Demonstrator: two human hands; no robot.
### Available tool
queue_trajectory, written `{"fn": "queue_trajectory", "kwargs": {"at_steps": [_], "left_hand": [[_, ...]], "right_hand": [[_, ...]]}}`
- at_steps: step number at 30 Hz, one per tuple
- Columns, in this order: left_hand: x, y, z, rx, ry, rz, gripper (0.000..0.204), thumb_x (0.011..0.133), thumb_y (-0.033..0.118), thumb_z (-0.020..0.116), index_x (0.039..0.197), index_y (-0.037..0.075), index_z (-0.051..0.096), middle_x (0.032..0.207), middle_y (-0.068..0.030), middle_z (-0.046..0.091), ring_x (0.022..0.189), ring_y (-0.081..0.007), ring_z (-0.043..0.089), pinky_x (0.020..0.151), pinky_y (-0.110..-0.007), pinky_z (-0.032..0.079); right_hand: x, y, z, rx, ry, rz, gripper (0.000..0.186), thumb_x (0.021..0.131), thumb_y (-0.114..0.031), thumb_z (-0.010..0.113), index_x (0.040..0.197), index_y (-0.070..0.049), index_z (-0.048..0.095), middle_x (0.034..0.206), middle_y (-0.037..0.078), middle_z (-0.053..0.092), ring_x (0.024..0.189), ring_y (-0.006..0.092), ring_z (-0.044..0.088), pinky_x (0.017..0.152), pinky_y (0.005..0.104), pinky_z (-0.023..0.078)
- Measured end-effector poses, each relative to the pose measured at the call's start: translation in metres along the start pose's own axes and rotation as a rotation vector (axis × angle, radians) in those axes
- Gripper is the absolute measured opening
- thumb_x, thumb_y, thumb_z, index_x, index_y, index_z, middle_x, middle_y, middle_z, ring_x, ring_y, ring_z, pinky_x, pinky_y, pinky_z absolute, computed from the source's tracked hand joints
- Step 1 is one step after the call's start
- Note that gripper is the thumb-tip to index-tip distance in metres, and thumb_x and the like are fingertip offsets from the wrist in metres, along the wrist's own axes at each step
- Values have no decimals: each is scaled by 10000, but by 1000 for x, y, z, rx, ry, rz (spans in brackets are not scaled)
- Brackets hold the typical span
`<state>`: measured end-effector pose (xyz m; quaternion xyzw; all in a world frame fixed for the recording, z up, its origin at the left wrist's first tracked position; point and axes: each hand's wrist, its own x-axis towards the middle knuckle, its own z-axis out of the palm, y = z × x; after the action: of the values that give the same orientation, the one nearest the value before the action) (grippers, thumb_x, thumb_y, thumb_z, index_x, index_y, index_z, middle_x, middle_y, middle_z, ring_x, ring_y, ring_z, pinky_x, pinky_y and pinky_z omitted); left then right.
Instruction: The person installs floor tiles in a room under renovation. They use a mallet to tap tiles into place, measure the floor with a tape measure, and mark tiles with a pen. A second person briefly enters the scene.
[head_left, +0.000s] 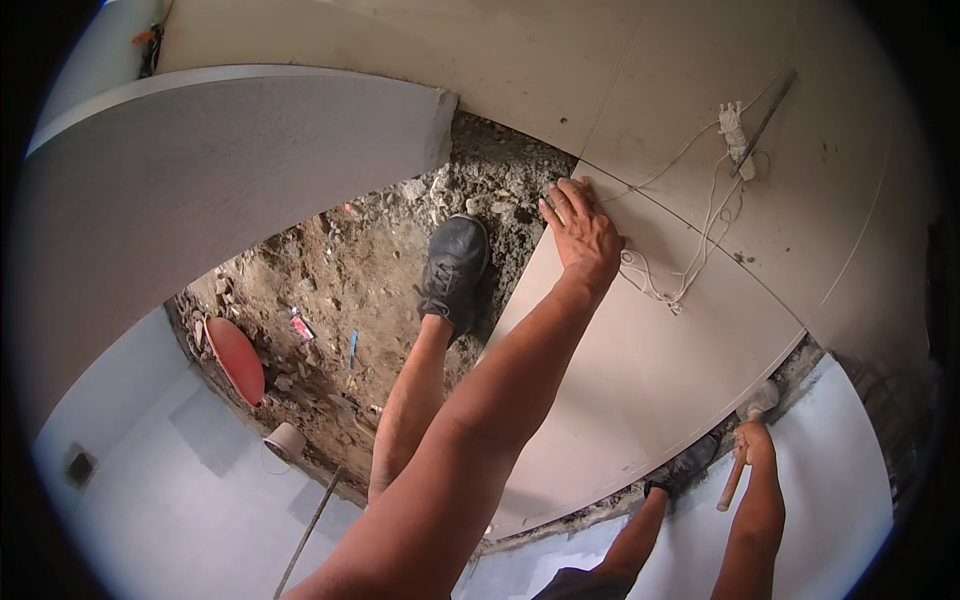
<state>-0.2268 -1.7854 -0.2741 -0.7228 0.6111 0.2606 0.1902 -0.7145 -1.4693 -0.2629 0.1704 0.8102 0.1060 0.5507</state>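
My left hand (585, 240) rests with fingers apart on the top corner of a light floor tile (650, 370), along its edge by the exposed mortar bed (515, 185). My right hand (752, 440) is closed round the wooden handle of a mallet (757, 400), whose head is at the lower right edge of that tile, by a white wall (835, 460). White string (680, 290) lies loose across the tile, running from a wound bundle (732, 130) beside a thin metal rod (770, 115) on the neighbouring tiles (830, 190).
My shoes (455, 270) stand on rubble and beside the tile. At left are a red shallow pan (235, 360), a small bucket (285, 440), debris and a long rod (310, 530). A large curved pale panel (230, 170) spans the upper left, with white walls (150, 430) below.
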Motion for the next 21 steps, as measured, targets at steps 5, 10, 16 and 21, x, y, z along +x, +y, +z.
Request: {"fn": "queue_trajectory", "kwargs": {"at_steps": [5, 10, 16, 21], "left_hand": [[2, -2, 3, -5, 4, -11, 1023, 793, 515, 661, 1459, -81, 163, 1463, -298, 214, 1392, -449, 183, 1132, -561, 143], [9, 13, 4, 71, -22, 2, 1088, 765, 555, 674, 1465, -78, 132, 1496, -298, 179, 1413, -437, 143, 1121, -594, 128], [19, 5, 2, 112, -53, -82, 1371, 587, 660, 764, 1480, -15, -28, 1545, -253, 94, 1437, -385, 108, 1104, -603, 164], [25, 5, 5, 199, -58, -25, 1421, 545, 666, 787, 1485, 20, -61, 1563, -213, 56, 1435, -379, 120, 1074, -650, 192]], "right_hand": [[5, -2, 7, 46, 5, -4, 138, 772, -47, 532, 679, -88, 438, 539, 33, 391, 423, 174, 390, 430, 374, 365], [7, 20, 14, 68, -45, -128, 155, 765, -79, 540, 638, -98, 453, 527, 34, 411, 406, 185, 388, 407, 371, 358], [-26, 3, 38, 245, 27, -223, 164, 786, -86, 599, 684, -55, 474, 517, 61, 452, 398, 203, 442, 399, 401, 413], [-47, 9, 45, 377, 58, -298, 129, 825, -113, 599, 842, -16, 515, 616, 69, 492, 473, 210, 505, 441, 414, 451]]}}
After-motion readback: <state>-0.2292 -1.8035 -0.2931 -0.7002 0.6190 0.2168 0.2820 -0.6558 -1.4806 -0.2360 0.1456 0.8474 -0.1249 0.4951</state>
